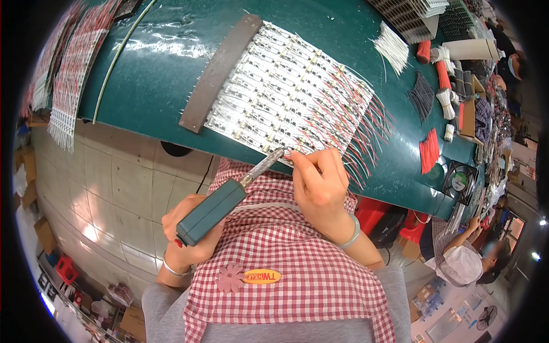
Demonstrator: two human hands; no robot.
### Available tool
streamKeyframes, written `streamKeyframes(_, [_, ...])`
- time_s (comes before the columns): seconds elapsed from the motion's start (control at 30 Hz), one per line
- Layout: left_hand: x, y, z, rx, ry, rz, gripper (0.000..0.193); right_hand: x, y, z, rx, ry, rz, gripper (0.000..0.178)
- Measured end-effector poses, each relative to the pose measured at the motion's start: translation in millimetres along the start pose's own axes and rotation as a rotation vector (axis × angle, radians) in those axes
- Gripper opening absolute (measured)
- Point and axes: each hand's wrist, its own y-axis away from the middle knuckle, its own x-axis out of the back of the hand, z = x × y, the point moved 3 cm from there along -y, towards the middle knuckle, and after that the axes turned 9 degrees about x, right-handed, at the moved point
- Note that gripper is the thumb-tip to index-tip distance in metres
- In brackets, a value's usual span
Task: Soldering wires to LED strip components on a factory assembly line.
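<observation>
My left hand (pixel 191 223) is wrapped round the dark green handle of a soldering iron (pixel 213 210). The iron's metal shaft slants up to the near edge of a white circuit board panel (pixel 251 86), which carries rows of small parts. Right beside the tip, my right hand (pixel 321 184) is closed in a pinch at the same edge; what its fingertips hold is too small to make out. Red and white wires (pixel 357 123) fan out from the panel's right side. A flat brown bar (pixel 222 71) lies along the panel's left side.
Bundles of white wires (pixel 392 48), black wires (pixel 421 96) and red wires (pixel 428 151) lie on the green table (pixel 154 68) to the right. Wired panels (pixel 77 68) hang over its left end. Near the right corner sits a black fan (pixel 459 182). A co-worker (pixel 463 257) sits farther right.
</observation>
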Motion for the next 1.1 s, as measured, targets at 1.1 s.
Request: streamKeyframes(1.1, [7.5, 32.4, -24.9, 0.106, 0.068, 0.043, 0.027, 3.9, 8.0, -12.2, 0.021, 0.034, -0.014, 0.030])
